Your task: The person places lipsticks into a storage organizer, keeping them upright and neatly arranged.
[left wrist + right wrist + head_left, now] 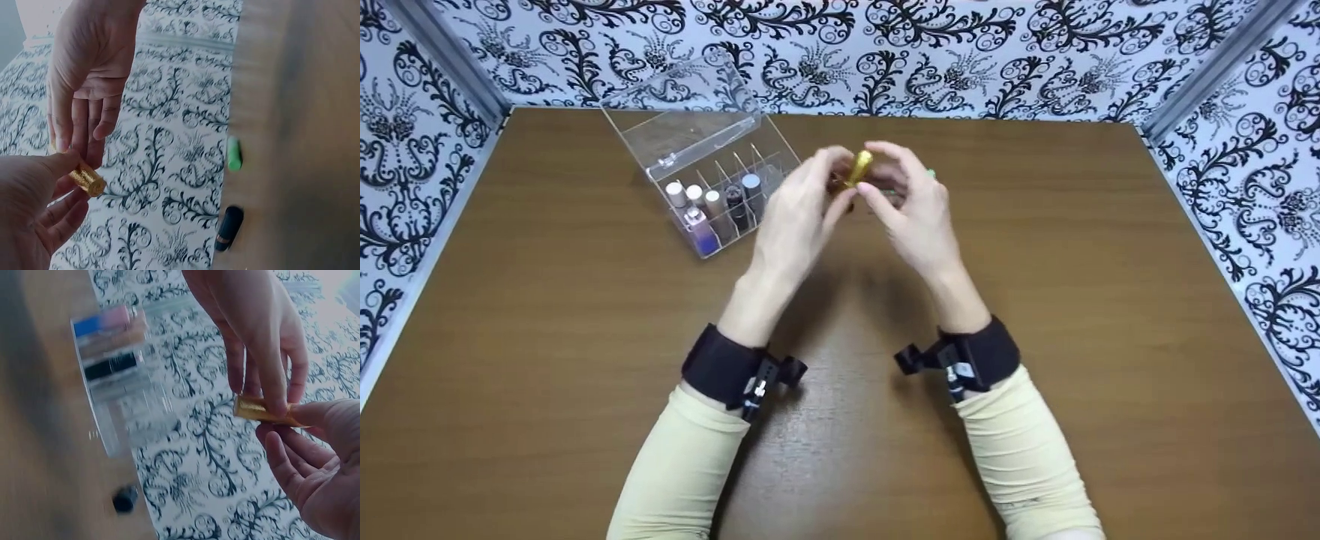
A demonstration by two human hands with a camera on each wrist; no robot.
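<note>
A gold lipstick tube (859,168) is held up in front of me between both hands, over the table. My left hand (791,225) pinches it with thumb and fingers. From the other side my right hand (922,221) grips it too, fingertips close to the left thumb. In the left wrist view the tube (90,180) points its round, embossed end out past the left thumb. The right wrist view shows the shiny gold side of the tube (253,409), partly covered by fingers.
Left of the hands lies a clear compartment box (712,140) with its lid raised; several small tubes and bottles (701,231) stand in it. On the table behind the hands are a green tube (234,154) and a black tube (229,228). Patterned walls border the table.
</note>
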